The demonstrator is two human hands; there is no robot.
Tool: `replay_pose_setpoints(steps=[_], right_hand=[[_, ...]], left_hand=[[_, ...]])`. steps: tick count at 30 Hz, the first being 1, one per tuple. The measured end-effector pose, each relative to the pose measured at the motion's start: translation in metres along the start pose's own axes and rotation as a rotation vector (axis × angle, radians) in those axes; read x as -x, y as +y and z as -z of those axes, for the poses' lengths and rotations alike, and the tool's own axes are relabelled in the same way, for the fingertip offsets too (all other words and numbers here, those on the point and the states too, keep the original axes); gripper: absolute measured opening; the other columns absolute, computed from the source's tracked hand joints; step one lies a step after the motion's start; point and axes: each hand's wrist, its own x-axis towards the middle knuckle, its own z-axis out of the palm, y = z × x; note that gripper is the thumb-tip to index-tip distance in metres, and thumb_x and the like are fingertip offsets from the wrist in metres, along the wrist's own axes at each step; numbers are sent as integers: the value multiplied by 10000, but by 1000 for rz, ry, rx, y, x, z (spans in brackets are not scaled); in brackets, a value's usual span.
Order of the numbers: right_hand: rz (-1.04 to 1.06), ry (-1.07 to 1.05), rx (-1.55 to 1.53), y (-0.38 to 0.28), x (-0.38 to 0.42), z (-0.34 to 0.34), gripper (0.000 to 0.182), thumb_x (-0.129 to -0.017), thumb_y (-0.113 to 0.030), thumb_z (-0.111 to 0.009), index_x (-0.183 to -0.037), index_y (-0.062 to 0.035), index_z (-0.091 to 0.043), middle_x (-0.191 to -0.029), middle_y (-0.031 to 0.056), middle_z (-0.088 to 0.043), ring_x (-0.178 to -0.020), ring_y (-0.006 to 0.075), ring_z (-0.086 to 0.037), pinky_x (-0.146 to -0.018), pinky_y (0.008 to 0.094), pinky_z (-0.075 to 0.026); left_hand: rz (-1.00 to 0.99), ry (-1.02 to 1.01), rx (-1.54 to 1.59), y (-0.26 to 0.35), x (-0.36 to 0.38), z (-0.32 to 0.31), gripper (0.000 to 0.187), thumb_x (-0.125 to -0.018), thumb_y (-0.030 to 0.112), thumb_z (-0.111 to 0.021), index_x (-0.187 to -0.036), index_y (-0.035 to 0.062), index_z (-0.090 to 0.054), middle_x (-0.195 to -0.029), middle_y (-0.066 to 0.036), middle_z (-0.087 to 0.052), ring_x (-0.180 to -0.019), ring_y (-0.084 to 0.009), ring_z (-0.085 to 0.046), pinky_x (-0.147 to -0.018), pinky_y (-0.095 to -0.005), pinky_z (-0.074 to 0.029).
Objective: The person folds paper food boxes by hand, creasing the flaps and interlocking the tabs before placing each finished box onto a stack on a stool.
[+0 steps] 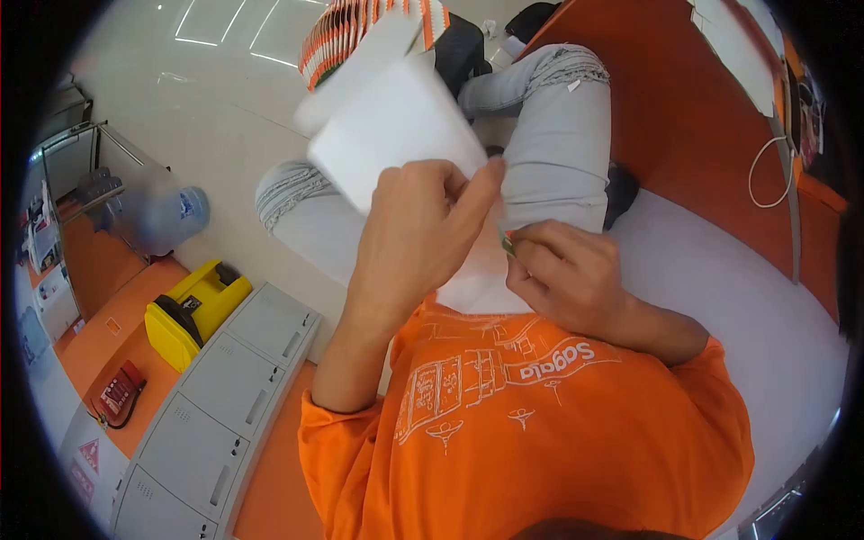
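My left hand (416, 225) is closed, its thumb and fingertips pinched together over my lap; what they grip is too blurred to name. A blurred white sheet (396, 130) lies just beyond its knuckles. Lower and to the right, my right hand (576, 277) pinches a small green-and-orange piece (508, 243). A faint, see-through strip spans the gap between the two hands. Under them, more white material (481, 283) rests on my lap. Past the sheet, a fanned stack of orange-and-white edged cards (346, 45) stands at the top.
I sit cross-legged in grey jeans (562, 135) on a white seat (720, 261). Grey lockers (216, 387) run along the lower left, beside a yellow bucket-like case (193, 310) and a red bag (117, 394). Water bottles (184, 216) stand farther left. A red-brown panel (666, 117) rises at right.
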Motion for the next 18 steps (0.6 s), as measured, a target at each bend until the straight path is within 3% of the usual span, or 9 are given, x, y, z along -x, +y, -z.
replay_pose_setpoints(steps=[4, 6, 7, 8, 10, 12, 16, 18], right_hand=[[-12, 34, -33, 3, 2, -1, 126, -798, -5, -754, -872, -30, -655, -826, 88, -645, -625, 222, -638, -548, 296, -504], [-287, 20, -334, -1, 0, 4, 76, -874, -7, -733, -912, -11, -668, -875, 82, -656, -689, 167, -648, -578, 255, -494], [-290, 17, -338, 0, 0, 5, 76, -874, -7, -733, -912, -11, -668, -875, 82, -656, -689, 167, -648, -578, 255, -494], [-462, 15, -546, 2, -1, 5, 60, -905, -14, -719, -938, 3, -672, -918, 74, -658, -739, 136, -641, -600, 241, -489], [-722, -4, -892, 3, -3, 9, 79, -951, -33, -700, -964, 44, -688, -1035, 55, -644, -863, 73, -609, -661, 220, -486], [-733, -52, -909, 4, -5, 11, 88, -949, -32, -704, -936, 54, -692, -1040, 60, -641, -865, 73, -608, -669, 219, -489], [-792, -127, -960, 12, -5, 12, 118, -937, -27, -727, -877, 74, -723, -1064, 72, -640, -856, 76, -613, -689, 212, -495], [-850, -114, -1001, 11, -9, 15, 104, -927, -18, -737, -886, 76, -733, -1078, 86, -647, -834, 82, -623, -685, 210, -505]], left_hand=[[-24, -49, 244, -17, 9, 2, 311, -1024, 214, -616, -934, -80, -665, -764, -91, -695, -618, -133, -666, -571, -255, -534], [-27, -55, 347, -31, 16, 2, 259, -1026, 171, -631, -975, -80, -670, -807, -97, -714, -646, -145, -688, -602, -263, -564], [-114, -58, 438, -41, 19, 1, 196, -1016, 115, -652, -1013, -80, -677, -860, -109, -730, -694, -163, -712, -654, -279, -590], [-205, -62, 527, -48, 22, -1, 145, -1006, 58, -672, -1050, -79, -685, -912, -121, -746, -742, -182, -737, -705, -295, -617], [-168, -54, 535, -58, 32, -8, 143, -995, 36, -672, -1062, -89, -693, -921, -122, -752, -797, -174, -747, -722, -277, -608], [-122, -19, 460, -69, 45, -17, 168, -984, 1, -667, -1123, -83, -711, -978, -137, -767, -896, -184, -768, -746, -269, -610], [-152, 13, 659, -79, 43, -33, 192, -983, 34, -676, -1149, -47, -729, -991, -121, -781, -848, -155, -761, -654, -254, -587], [-89, -14, 577, -77, 45, -28, 177, -990, 46, -681, -1120, -64, -730, -986, -157, -773, -853, -203, -762, -715, -294, -611]])
